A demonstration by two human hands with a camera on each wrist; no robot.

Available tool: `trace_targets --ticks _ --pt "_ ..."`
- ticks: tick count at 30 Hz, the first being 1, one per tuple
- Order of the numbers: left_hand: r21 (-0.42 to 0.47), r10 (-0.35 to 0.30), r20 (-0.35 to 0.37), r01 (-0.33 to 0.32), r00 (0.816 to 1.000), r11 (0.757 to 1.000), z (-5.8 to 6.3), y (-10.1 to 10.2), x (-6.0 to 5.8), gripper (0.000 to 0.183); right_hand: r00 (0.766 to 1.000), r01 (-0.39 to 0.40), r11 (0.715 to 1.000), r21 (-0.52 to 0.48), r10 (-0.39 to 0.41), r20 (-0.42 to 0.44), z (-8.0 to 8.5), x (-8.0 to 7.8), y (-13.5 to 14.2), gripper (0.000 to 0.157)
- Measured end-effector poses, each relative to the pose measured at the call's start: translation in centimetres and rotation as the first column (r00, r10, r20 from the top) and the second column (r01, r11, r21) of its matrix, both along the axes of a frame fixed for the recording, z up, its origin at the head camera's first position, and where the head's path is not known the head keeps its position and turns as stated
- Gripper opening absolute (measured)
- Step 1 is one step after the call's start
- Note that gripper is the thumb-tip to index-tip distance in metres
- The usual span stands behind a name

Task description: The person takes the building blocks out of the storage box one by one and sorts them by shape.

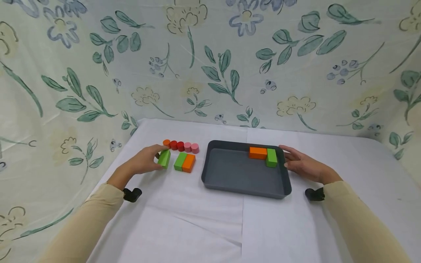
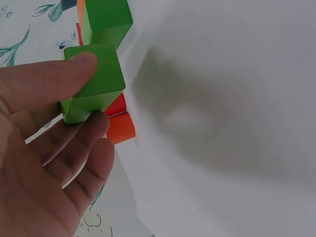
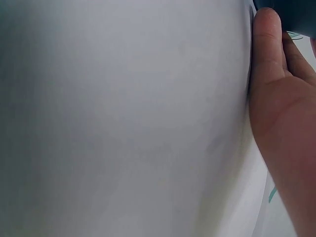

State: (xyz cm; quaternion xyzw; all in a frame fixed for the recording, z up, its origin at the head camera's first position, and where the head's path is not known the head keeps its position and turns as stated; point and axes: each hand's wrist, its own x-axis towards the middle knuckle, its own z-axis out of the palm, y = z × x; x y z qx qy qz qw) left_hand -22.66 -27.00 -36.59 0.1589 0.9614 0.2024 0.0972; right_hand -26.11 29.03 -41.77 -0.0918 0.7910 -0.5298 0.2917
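A green rectangular block (image 1: 164, 159) is pinched between the thumb and fingers of my left hand (image 1: 144, 159). The left wrist view shows the thumb flat across one face of it, fingertips under the opposite side. To its right, another green block (image 1: 180, 161) and an orange block (image 1: 189, 163) stand side by side on the cloth. My right hand (image 1: 306, 166) rests with loosely extended fingers against the right wall of a dark grey tray (image 1: 230, 171). Inside the tray's far right corner lie an orange block (image 1: 258, 153) and a green block (image 1: 271, 158), set at right angles.
Behind the loose blocks runs a row of short cylinders: an orange one (image 1: 166, 143), red ones (image 1: 177, 145) and pink ones (image 1: 191, 147). A white cloth (image 1: 210, 219) with creases covers the table. Floral fabric (image 1: 197, 73) hangs behind and at the sides.
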Motion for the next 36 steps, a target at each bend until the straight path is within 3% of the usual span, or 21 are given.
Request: trace_targets --ticks 11,24,36 --pt "-0.035 0.054 0.096 -0.051 0.994 0.998 -1.5 1.0 -1.7 0.069 1.0 -0.023 1.0 0.019 0.023 -0.009 0.3 0.2 -0.3 0.087" --pt "-0.034 0.033 0.103 -0.03 0.994 0.999 -2.0 1.9 -2.5 0.068 1.0 -0.009 1.0 -0.001 0.009 -0.012 0.1 0.3 0.0 0.087" --pt "-0.029 0.031 0.163 -0.027 0.986 0.999 -2.2 2.4 -2.8 0.069 1.0 -0.003 1.0 0.008 0.003 -0.007 0.0 0.1 0.3 0.086"
